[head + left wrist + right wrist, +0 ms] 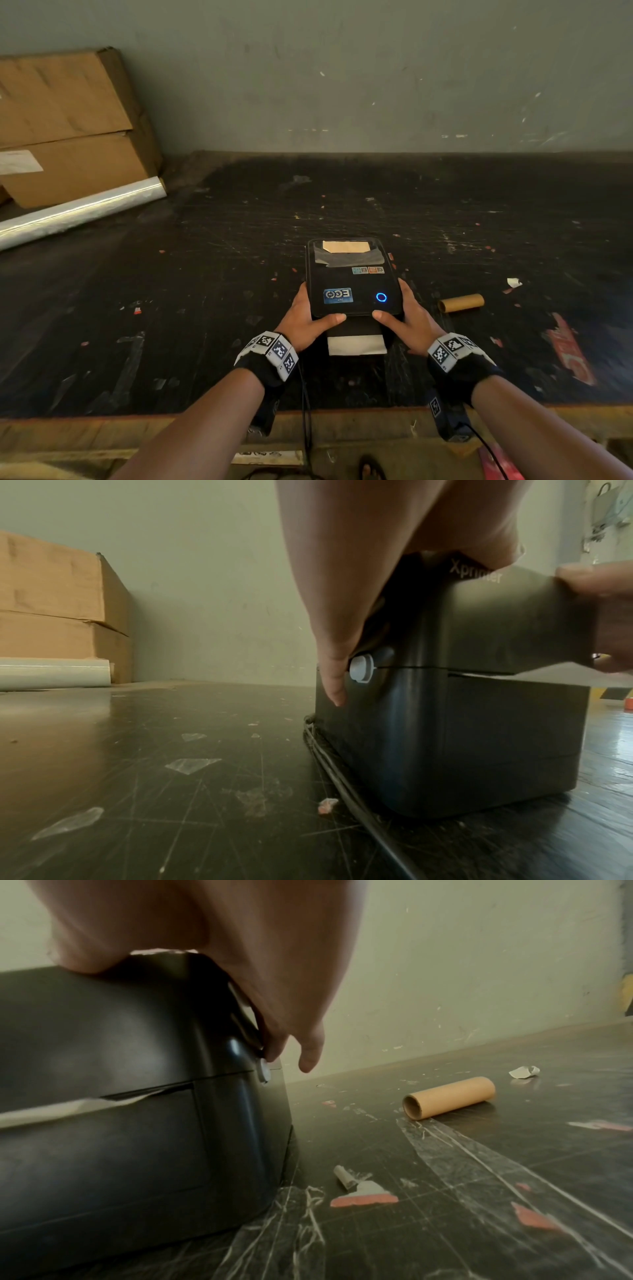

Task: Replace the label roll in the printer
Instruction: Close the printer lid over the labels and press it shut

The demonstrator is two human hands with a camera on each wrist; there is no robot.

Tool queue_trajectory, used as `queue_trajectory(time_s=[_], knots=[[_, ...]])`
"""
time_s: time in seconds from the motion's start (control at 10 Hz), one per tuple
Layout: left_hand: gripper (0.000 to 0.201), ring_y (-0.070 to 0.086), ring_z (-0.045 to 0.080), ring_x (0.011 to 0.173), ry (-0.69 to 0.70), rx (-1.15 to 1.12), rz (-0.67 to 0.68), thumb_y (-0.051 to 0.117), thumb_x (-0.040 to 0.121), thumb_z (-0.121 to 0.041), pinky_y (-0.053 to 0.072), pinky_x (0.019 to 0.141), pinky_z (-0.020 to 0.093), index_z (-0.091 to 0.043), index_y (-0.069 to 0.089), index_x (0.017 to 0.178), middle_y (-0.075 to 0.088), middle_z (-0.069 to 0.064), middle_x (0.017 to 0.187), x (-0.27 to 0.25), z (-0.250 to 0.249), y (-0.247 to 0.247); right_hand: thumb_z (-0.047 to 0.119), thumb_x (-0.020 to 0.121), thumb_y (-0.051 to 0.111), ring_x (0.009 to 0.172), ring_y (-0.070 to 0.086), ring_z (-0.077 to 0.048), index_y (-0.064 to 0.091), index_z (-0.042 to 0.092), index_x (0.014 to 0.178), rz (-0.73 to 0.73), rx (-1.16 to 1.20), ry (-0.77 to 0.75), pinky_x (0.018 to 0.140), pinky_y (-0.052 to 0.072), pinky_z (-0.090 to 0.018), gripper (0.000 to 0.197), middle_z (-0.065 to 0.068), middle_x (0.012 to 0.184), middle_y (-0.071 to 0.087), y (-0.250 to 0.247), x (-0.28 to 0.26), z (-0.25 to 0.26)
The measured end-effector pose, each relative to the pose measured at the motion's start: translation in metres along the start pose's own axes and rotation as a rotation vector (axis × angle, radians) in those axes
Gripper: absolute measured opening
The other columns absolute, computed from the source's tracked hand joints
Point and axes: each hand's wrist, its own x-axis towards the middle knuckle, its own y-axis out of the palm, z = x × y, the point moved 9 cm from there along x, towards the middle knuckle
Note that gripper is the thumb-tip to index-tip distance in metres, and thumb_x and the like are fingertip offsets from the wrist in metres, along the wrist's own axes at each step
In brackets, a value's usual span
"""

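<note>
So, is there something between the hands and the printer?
Nothing visible. The left hand and right hand already grip the printer at its sides, thumbs on the lid. The cardboard core lies apart, to the right.

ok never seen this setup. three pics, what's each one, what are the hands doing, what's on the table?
No robot here: a person wears three cameras. The large picture is from the head, looking down; the other two are from each wrist, looking along the fingers.

The left hand and right hand grip the two sides of a black plastic label printer, thumbs on its closed lid. White label paper sticks out of its front slot.

On the scratched dark table lie an empty brown cardboard tube, right of the printer, and a clear film roll beside stacked cardboard boxes, far left.
</note>
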Motion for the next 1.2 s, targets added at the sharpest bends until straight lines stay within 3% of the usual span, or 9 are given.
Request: queue_trajectory(time_s=[0.2,0.5,0.9,1.0,1.1,1.2], knots=[[0.093,0.040,0.013,0.132,-0.001,-0.003,-0.005,0.075,0.070,-0.043,0.034,0.111,0.040,-0.025,0.021,0.143,0.039,-0.002,0.145,0.001,0.000,0.000,0.046,0.081,0.062,0.137,0.035,-0.024,-0.002,0.019,0.149,-0.003,-0.009,0.003,0.112,0.033,-0.046,0.097,-0.009,0.153,0.028,0.000,-0.001,0.001],[0.098,0.038,0.014,0.133,0.010,0.003,0.001,0.072,0.064,-0.053,0.033,0.112,0.044,-0.027,0.020,0.143,0.037,-0.002,0.146,-0.001,0.000,0.000,0.037,0.085,0.061,0.137,0.035,-0.023,-0.002,0.018,0.148,0.014,0.006,-0.009,0.110,0.032,-0.039,0.091,-0.008,0.152,0.030,0.001,-0.003,0.007],[0.089,0.037,0.015,0.133,-0.004,0.018,0.013,0.074,0.073,-0.041,0.032,0.112,0.041,-0.027,0.021,0.142,0.036,-0.001,0.147,-0.002,-0.005,-0.001,0.044,0.082,0.062,0.137,0.035,-0.025,-0.002,0.020,0.148,0.010,0.013,0.004,0.111,0.033,-0.047,0.095,-0.008,0.152,0.030,-0.001,-0.004,0.006],[0.090,0.039,0.015,0.132,-0.045,0.035,0.024,0.074,0.072,-0.043,0.033,0.111,0.041,-0.026,0.021,0.142,0.040,-0.002,0.144,-0.005,-0.003,0.000,0.065,0.069,0.061,0.135,0.039,-0.024,0.006,0.026,0.147,0.007,-0.045,0.032,0.109,0.035,-0.051,0.103,-0.005,0.150,0.035,-0.003,-0.005,0.001],[0.082,0.043,0.012,0.129,-0.072,0.064,0.026,0.075,0.070,-0.045,0.034,0.109,0.035,-0.027,0.033,0.138,0.047,-0.010,0.136,-0.008,-0.008,-0.007,0.068,0.067,0.058,0.132,0.041,-0.022,0.030,0.022,0.140,-0.060,-0.283,0.038,0.108,0.036,-0.049,0.091,-0.002,0.145,0.041,-0.021,-0.009,0.019],[0.069,0.051,0.009,0.119,-0.153,0.046,-0.037,0.072,0.072,-0.049,0.036,0.099,0.022,-0.022,0.045,0.130,0.054,-0.010,0.125,-0.040,0.012,-0.022,0.043,0.081,0.065,0.131,0.042,-0.016,0.051,0.021,0.126,-0.293,-0.268,-0.125,0.104,0.036,-0.029,0.052,0.002,0.139,0.046,-0.078,-0.038,0.075]])
